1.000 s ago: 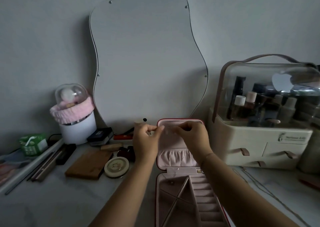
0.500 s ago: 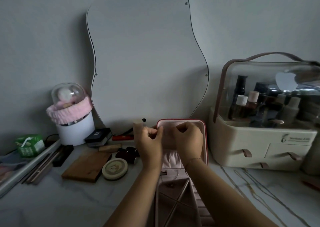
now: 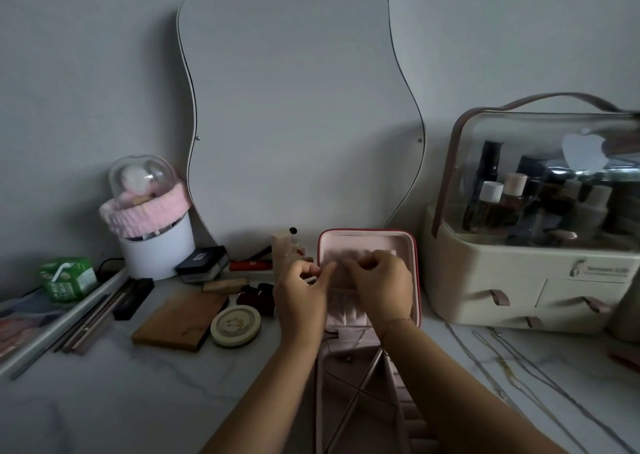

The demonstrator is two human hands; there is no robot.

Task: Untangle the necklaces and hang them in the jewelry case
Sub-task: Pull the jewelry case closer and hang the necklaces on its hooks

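Reaching up to the upright lid of the jewelry case (image 3: 367,242) at centre frame, the left hand (image 3: 301,291) and right hand (image 3: 379,284) pinched with curled fingers, probably on a chain too fine to see, ready for hanging there, while spare necklaces (image 3: 503,363) lay lower right.

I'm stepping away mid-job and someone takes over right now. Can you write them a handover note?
Left hand: raised at the lid, fingers curled as if pinching; what it holds is too fine to see.
Right hand: the same, close beside it.
Case: open on the table, lid upright.
Necklaces: several lie stretched out on the table, right of the case.
Done: no chain visibly hung; the hands hide part of the lid.
Left: probably hang whatever is pinched, then the necklaces on the table.
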